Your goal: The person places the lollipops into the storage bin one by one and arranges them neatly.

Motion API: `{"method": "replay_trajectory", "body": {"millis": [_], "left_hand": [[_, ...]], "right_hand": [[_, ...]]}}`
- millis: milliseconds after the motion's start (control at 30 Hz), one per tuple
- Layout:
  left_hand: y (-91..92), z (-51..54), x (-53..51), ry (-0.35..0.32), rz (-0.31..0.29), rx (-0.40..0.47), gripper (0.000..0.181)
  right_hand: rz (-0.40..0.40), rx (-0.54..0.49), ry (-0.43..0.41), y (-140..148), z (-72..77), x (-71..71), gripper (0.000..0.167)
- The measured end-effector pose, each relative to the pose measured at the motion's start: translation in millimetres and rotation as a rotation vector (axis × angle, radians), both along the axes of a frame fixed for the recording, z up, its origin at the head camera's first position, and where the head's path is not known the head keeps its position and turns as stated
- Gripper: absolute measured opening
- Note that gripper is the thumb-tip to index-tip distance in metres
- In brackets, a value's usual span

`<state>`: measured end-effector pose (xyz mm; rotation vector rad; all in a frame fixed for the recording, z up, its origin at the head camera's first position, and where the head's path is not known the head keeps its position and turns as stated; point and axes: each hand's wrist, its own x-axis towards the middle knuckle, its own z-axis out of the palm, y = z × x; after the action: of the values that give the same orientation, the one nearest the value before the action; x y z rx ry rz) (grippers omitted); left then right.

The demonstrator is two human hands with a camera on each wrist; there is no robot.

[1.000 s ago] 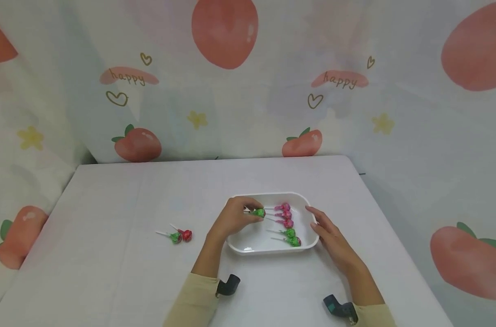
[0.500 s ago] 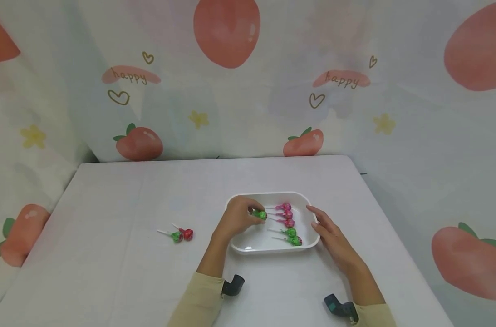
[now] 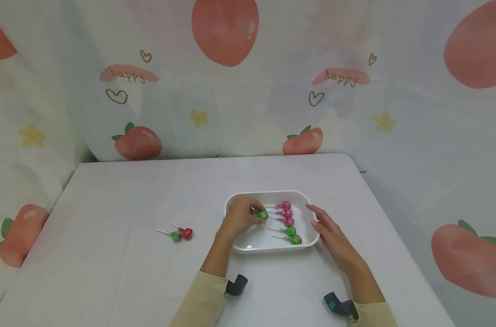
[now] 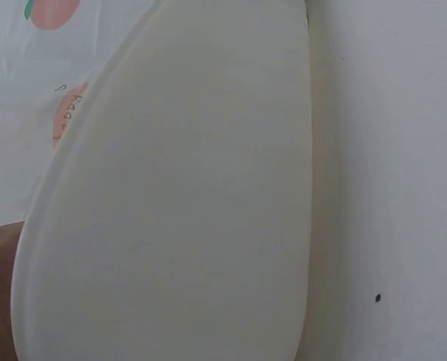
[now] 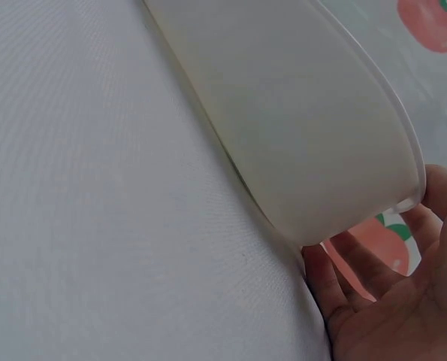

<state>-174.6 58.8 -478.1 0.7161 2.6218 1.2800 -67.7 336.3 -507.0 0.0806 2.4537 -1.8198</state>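
Note:
Over the left part of a white tray (image 3: 253, 249), my left hand (image 3: 240, 213) pinches a green-wrapped lollipop (image 3: 263, 215) between thumb and fingers; its stick is hidden by the hand. Three pink lollipops (image 3: 287, 221) lie in a column in the tray's right half, sticks pointing left. Below them lie two green lollipops (image 3: 290, 231). At the tray's right end, my right hand (image 3: 333, 236) holds the rim; in the right wrist view its thumb is at the rim and the fingers (image 5: 324, 282) touch the outer wall. The left wrist view shows mostly the tray's outer wall (image 4: 185, 188).
Left of the tray, a green lollipop (image 3: 176, 235) and a red lollipop (image 3: 186, 233) lie side by side on the white-covered table (image 3: 109, 272). A printed cloth backdrop (image 3: 248, 100) stands behind the table and along its sides.
My left hand has shifted slightly right within the tray, carrying the green lollipop closer to the pink ones' sticks. The right hand and the other lollipops stay put.

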Motion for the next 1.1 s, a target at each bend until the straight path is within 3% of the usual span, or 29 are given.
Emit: {"method": "replay_trajectory", "body": {"millis": [267,667,1100], "left_hand": [[2.5,-5.7,4.5,-0.062,0.079,-0.029,0.025],[7.9,-5.5,5.2,-0.129,0.119,0.012,0.025],[8.5,-8.4,4.6,-0.109,0.136,-0.002,0.022]], "right_hand": [[0.014,-0.008,0.004,-2.4,-1.4,-1.5,0.052],[0.007,-0.009,0.009,-0.3,-1.2,-0.8,0.052],[0.011,-0.023,0.011,-0.2,-1.7,-0.6,0.054]]}}
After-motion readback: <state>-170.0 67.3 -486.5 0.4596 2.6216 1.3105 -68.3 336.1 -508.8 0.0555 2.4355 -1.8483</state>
